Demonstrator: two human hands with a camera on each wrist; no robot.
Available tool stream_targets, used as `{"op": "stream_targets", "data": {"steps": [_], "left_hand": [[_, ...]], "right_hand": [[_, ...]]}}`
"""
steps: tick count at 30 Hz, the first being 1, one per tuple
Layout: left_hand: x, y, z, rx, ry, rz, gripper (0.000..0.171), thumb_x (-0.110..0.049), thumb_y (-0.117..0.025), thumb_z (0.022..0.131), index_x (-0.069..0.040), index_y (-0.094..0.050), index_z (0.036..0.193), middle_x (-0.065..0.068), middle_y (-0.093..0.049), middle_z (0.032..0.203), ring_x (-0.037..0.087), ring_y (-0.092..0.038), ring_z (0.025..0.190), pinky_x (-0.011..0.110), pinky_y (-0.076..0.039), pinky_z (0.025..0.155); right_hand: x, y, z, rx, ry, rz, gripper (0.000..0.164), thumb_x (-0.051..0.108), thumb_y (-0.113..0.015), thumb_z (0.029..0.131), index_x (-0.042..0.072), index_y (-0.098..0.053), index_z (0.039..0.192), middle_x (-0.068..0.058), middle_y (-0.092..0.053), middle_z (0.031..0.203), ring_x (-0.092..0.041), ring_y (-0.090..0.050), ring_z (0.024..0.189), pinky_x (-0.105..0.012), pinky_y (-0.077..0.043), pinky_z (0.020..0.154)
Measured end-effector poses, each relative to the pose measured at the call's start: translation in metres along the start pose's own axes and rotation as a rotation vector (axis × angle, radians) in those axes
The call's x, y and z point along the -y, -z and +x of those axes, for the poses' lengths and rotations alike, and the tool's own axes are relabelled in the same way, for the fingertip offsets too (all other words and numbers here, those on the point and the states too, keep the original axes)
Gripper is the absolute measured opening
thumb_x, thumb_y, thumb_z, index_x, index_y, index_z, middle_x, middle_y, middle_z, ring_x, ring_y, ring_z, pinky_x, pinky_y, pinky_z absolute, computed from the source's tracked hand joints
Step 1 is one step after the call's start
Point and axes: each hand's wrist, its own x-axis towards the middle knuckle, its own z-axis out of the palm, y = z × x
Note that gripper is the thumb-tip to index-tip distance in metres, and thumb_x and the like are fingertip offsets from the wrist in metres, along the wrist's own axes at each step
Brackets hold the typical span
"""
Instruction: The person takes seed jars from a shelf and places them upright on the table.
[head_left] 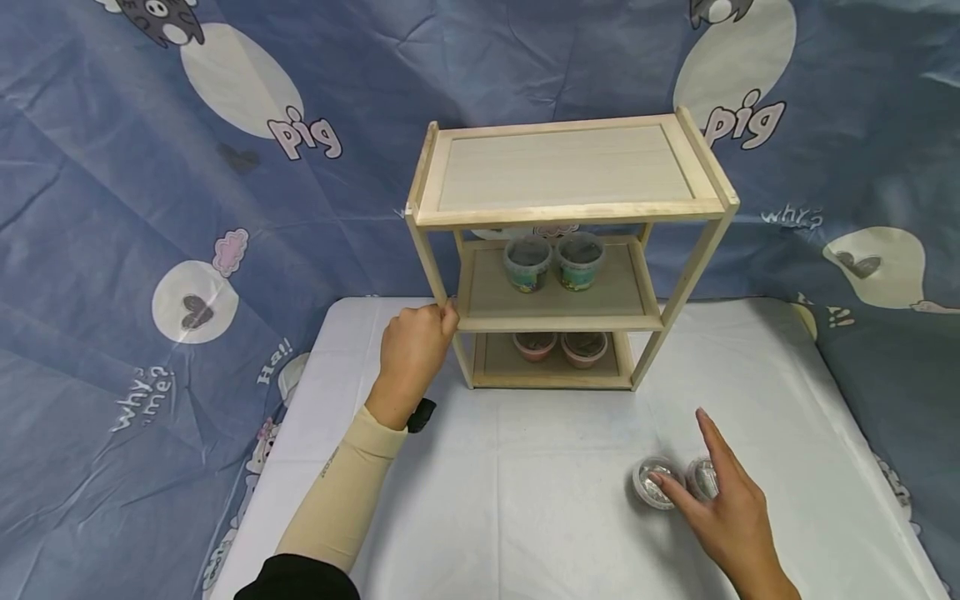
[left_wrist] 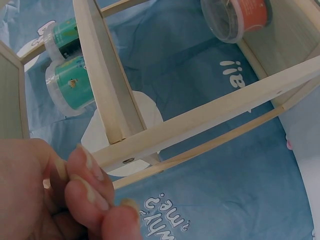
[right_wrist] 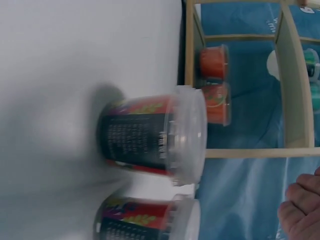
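Observation:
My left hand point(head_left: 415, 354) grips the left front post of a small wooden shelf point(head_left: 566, 212); in the left wrist view its fingers point(left_wrist: 90, 195) are curled by the frame. At the right, my right hand point(head_left: 731, 508) is held with thumb and fingers spread, close over two clear-lidded cups that stand side by side on the table. The nearer cup point(right_wrist: 145, 135) in the right wrist view has a dark label with red and fruit pictures; the other cup point(right_wrist: 145, 217) looks alike and is cut off by the frame. Whether the right hand touches them I cannot tell.
Two green-labelled cups, one of them a tub point(head_left: 579, 260), stand on the middle shelf board. Two reddish cups, one a tub point(head_left: 584, 348), sit on the bottom board. A white cloth point(head_left: 555, 500) covers the table, and a blue printed curtain point(head_left: 360, 167) hangs behind.

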Motion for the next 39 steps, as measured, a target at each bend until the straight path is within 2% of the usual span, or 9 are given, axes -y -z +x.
{"op": "stream_targets", "data": {"steps": [7,13,18,31,39], "left_hand": [[0.000,-0.001,0.000,0.006,0.001,0.003,0.060,-0.022,-0.053,0.109,-0.016,-0.038,0.052,-0.002,-0.032,0.043,0.016,-0.034,0.036,0.033,-0.029,0.035],[0.000,0.000,0.001,-0.001,-0.002,-0.010,0.060,-0.023,-0.052,0.109,-0.016,-0.039,0.052,-0.002,-0.033,0.043,0.015,-0.033,0.036,0.032,-0.028,0.035],[0.000,0.001,0.000,0.001,-0.001,-0.008,0.059,-0.023,-0.051,0.110,-0.016,-0.039,0.052,-0.002,-0.033,0.044,0.015,-0.033,0.037,0.032,-0.028,0.035],[-0.001,0.001,0.000,-0.010,-0.003,0.003,0.059,-0.020,-0.055,0.108,-0.018,-0.036,0.052,-0.004,-0.030,0.045,0.015,-0.031,0.038,0.033,-0.027,0.035],[-0.002,0.002,0.000,-0.001,0.007,0.014,0.059,-0.023,-0.053,0.109,-0.016,-0.039,0.052,-0.001,-0.036,0.044,0.019,-0.038,0.037,0.035,-0.031,0.035]], "right_hand": [[0.009,0.004,0.004,-0.011,-0.007,0.015,0.119,0.007,-0.099,0.064,0.024,-0.036,0.164,-0.011,-0.045,0.160,-0.028,-0.045,0.141,-0.005,-0.024,0.106],[0.016,0.006,0.011,-0.067,0.070,0.036,0.116,0.004,-0.099,0.061,0.015,-0.042,0.161,-0.016,-0.051,0.155,-0.010,-0.043,0.141,-0.009,-0.027,0.109],[0.020,0.007,0.017,-0.084,0.079,0.031,0.116,0.003,-0.099,0.060,0.016,-0.042,0.161,-0.014,-0.051,0.156,-0.003,-0.041,0.140,-0.009,-0.027,0.109],[0.033,0.013,0.039,-0.061,0.140,0.075,0.114,0.005,-0.097,0.064,0.016,-0.040,0.162,-0.014,-0.048,0.157,-0.012,-0.043,0.143,-0.012,-0.028,0.111],[0.046,0.016,0.063,-0.036,0.182,0.089,0.115,0.008,-0.097,0.066,0.018,-0.036,0.164,-0.013,-0.044,0.161,-0.024,-0.042,0.146,-0.015,-0.027,0.114]]}}
